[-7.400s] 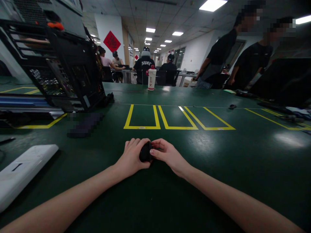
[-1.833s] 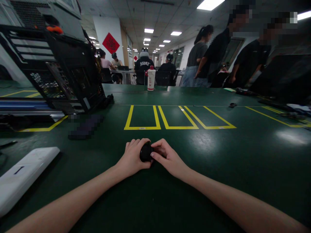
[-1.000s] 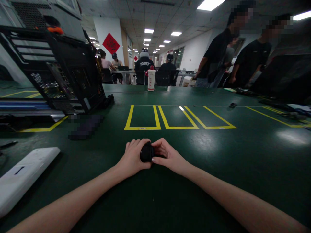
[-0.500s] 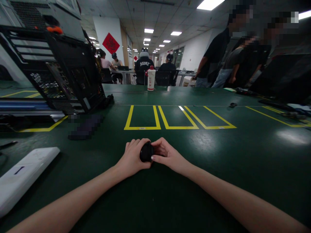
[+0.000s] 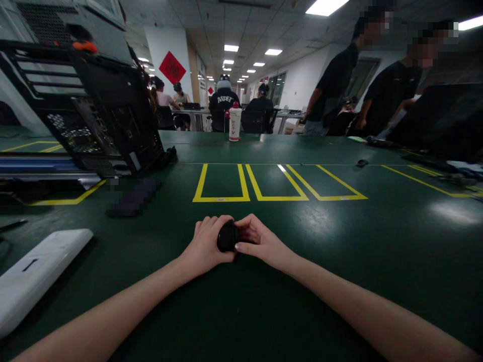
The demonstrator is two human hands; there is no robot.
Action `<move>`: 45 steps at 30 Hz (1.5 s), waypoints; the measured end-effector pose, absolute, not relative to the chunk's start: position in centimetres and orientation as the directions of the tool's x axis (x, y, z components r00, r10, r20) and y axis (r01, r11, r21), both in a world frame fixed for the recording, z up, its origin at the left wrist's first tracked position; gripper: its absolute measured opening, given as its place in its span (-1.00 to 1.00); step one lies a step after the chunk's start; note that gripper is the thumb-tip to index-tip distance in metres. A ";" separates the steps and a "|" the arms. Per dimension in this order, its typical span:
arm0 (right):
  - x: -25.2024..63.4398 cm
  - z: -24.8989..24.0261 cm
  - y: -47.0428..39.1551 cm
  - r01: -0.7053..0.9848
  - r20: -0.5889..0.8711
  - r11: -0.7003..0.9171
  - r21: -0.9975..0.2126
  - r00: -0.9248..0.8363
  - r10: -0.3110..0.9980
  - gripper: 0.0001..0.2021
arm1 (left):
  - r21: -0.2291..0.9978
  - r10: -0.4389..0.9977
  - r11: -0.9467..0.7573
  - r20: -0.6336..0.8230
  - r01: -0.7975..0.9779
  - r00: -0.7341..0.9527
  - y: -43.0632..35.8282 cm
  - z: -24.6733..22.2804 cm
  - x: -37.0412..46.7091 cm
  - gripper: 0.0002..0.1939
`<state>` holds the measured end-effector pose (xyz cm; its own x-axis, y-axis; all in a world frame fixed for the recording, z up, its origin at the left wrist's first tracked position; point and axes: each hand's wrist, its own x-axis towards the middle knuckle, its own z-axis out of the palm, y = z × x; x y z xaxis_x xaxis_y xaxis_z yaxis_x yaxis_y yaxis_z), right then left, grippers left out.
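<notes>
Between my two hands, just above or on the green tabletop [image 5: 241,311], is a small rounded black object [image 5: 227,237] with a seam near its right side; I cannot tell its exact kind. My left hand [image 5: 206,240] wraps round it from the left, thumb below and fingers over the top. From the right, my right hand [image 5: 260,241] pinches its edge, with the thumb at the lower rim and the curled fingers behind. Parts of the object are hidden by the fingers.
Yellow tape outlines [image 5: 222,199] mark the table ahead. An open black computer case [image 5: 113,115] stands at left, near a dark flat blurred item [image 5: 135,197] and a white device [image 5: 41,271]. A white cup [image 5: 234,124] stands at the far edge. People [image 5: 392,85] are beyond.
My hands and the black object stay almost exactly in place. In the background at right, the standing people have shifted.
</notes>
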<state>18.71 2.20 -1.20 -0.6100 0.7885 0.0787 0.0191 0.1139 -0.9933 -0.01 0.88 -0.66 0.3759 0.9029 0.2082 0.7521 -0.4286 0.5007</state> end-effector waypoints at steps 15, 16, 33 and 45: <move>18.7 -1.1 2.3 0.039 0.064 0.112 -0.993 -0.617 0.785 -0.70 | 0.509 0.898 -0.439 0.230 0.741 0.374 0.9 -1.0 -0.2 -0.42; 18.8 -1.1 2.3 0.030 0.072 0.115 -0.993 -0.618 0.783 -0.69 | 0.509 0.899 -0.437 0.226 0.741 0.375 0.9 -0.9 -0.2 -0.42; 18.6 -1.2 2.2 -0.004 0.096 0.119 -0.993 -0.612 0.785 -0.71 | 0.491 0.889 -0.457 0.257 0.742 0.378 1.2 -1.5 -0.1 -0.40; 18.6 -1.1 2.0 0.027 0.061 0.097 -0.995 -0.603 0.795 -0.68 | 0.508 0.900 -0.435 0.223 0.744 0.374 1.0 -1.0 -0.2 -0.41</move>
<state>18.65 2.03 -1.11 -0.6033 0.7951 0.0612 0.0273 0.0972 -0.9949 -0.17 0.97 -1.01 0.3738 0.9002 0.2233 0.7436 -0.4348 0.5079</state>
